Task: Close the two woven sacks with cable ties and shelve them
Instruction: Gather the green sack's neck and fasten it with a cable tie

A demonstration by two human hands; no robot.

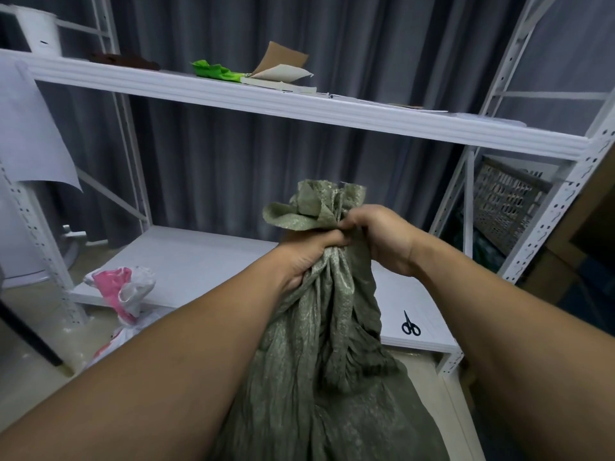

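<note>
A green woven sack [332, 377] stands in front of me, its mouth gathered into a bunch that flares out above my hands. My left hand [306, 257] grips the gathered neck from the left. My right hand [382, 237] grips the same neck from the right, fingers curled at the bunch. No cable tie is visible; my fingers hide the neck. A white and pink woven sack [124, 291] sits on the floor at the left, its top gathered. Behind the sacks runs the low white shelf [199, 261] of a white metal rack.
Black scissors [410, 326] lie on the low shelf at the right. The upper shelf [299, 108] carries a green cloth [216, 71], a notebook and papers. A grey plastic crate [509, 204] stands behind the right rack post. Grey curtains hang at the back.
</note>
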